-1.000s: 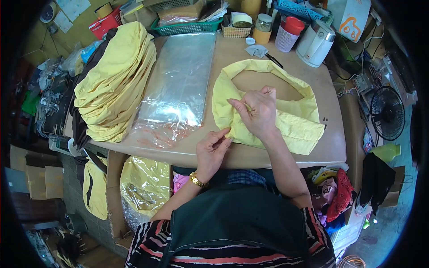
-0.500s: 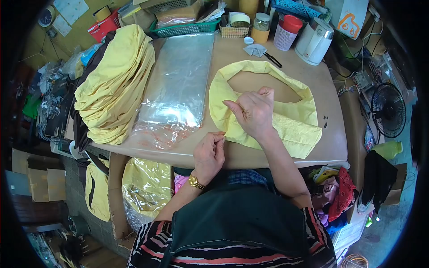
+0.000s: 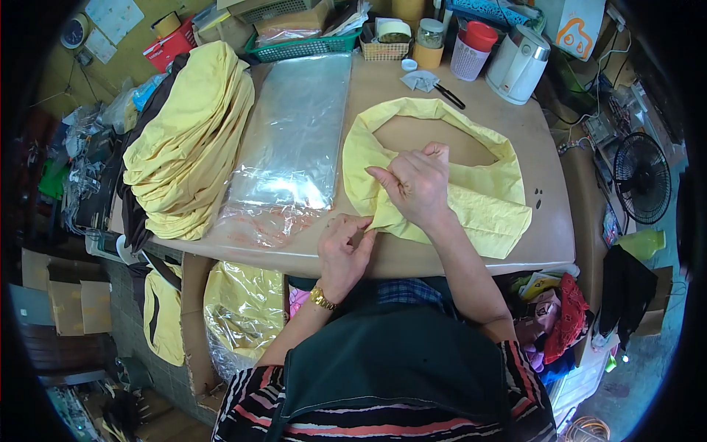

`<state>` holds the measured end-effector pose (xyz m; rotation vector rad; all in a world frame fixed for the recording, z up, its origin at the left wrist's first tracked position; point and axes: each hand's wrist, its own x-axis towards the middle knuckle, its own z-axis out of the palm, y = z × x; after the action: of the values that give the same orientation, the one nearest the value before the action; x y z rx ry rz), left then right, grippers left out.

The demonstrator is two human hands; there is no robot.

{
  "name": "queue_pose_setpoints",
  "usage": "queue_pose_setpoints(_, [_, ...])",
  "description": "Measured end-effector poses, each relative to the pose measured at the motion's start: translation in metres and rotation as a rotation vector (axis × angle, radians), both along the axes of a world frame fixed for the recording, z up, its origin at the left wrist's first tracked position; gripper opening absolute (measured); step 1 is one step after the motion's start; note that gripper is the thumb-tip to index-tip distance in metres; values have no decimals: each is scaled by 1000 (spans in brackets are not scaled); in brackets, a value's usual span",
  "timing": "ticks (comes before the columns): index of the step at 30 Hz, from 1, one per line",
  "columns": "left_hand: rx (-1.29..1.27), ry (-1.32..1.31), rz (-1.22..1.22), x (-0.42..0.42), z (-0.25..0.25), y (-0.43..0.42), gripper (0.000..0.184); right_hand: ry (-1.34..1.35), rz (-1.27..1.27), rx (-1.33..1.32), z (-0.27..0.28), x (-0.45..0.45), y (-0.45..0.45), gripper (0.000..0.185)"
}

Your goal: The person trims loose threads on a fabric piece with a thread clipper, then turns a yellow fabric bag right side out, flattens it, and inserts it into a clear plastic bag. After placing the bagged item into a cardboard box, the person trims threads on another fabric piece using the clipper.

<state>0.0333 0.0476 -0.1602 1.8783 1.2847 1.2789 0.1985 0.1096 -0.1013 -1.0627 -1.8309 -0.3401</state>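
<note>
A loop of yellow cloth (image 3: 486, 217) lies on the table in front of me, its lower right end flat and lightly creased. At the loop's lower left edge my left hand (image 3: 345, 252) pinches a corner of the cloth between thumb and fingertips. My right hand (image 3: 418, 184) is over the middle of the loop, its fingers curled in and the thumb pointing left. Whatever the curled fingers hold, if anything, is hidden from view.
Left of the loop are clear plastic bags (image 3: 294, 125) and a tall pile of yellow cloth (image 3: 188, 140). Along the back stand a green basket (image 3: 305, 50), a jar (image 3: 430, 44), a red-lidded cup (image 3: 471, 51) and a white kettle (image 3: 518, 66). Black-handled tweezers (image 3: 450, 96) lie nearby.
My left hand's fingers have spread a little while the fingertips stay at the cloth's corner. The right hand and the loop look nearly the same; the view has shifted slightly.
</note>
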Motion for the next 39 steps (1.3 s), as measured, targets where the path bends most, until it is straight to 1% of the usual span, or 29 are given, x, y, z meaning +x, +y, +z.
queue_pose_setpoints(1, [-4,-98,-20,-1,-4,2,17,-10,-5,-1,0,1,0,38])
queue_pose_setpoints(5, [-65,-35,-11,-6,3,4,15,14,19,10,-2,-1,0,38])
queue_pose_setpoints(7, [-151,-41,-33,-7,1,6,17,5,42,35,-2,-2,0,38])
queue_pose_setpoints(10, [-182,-34,-25,-9,-5,6,21,-22,38,25,-5,-1,0,38])
queue_pose_setpoints(14, [-201,-53,-31,-8,-2,2,18,-13,49,23,-8,0,0,38])
queue_pose_setpoints(16, [-523,-528,-133,-4,-1,-1,15,-4,42,30,-7,-1,0,39])
queue_pose_setpoints(20, [-509,-462,-98,-6,-15,1,12,-5,44,27,-6,-2,-1,39])
queue_pose_setpoints(22, [-431,-298,-80,-7,-19,5,15,-5,43,26,-6,-1,-1,38])
queue_pose_setpoints(23, [-430,-300,-81,-7,-21,5,15,-7,43,27,-6,-1,-1,38])
queue_pose_setpoints(25, [-125,-265,-86,-7,-17,4,14,3,28,30,-5,1,-1,37])
queue_pose_setpoints(26, [-126,-265,-88,-6,-16,3,14,3,26,29,-5,2,-1,37])
queue_pose_setpoints(29, [-153,-322,-107,-5,-17,2,13,41,49,41,-4,3,-1,36])
queue_pose_setpoints(31, [-258,-422,-150,-5,-21,3,16,56,65,37,-4,3,-1,35])
queue_pose_setpoints(32, [-257,-423,-149,-5,-21,2,16,56,66,37,-3,3,-1,35])
queue_pose_setpoints(34, [-549,-669,-187,-5,-18,1,23,51,58,13,-2,2,-2,35])
queue_pose_setpoints(35, [-550,-668,-189,-4,-16,2,23,51,57,13,-2,2,-2,35])
queue_pose_setpoints(37, [-608,-864,-162,0,-14,3,29,82,72,4,-3,1,-2,35])
queue_pose_setpoints(38, [-608,-864,-160,0,-16,3,29,83,74,3,-3,2,-2,35])
queue_pose_setpoints(39, [-541,-822,-173,0,-18,3,31,77,38,-8,-2,6,0,36])
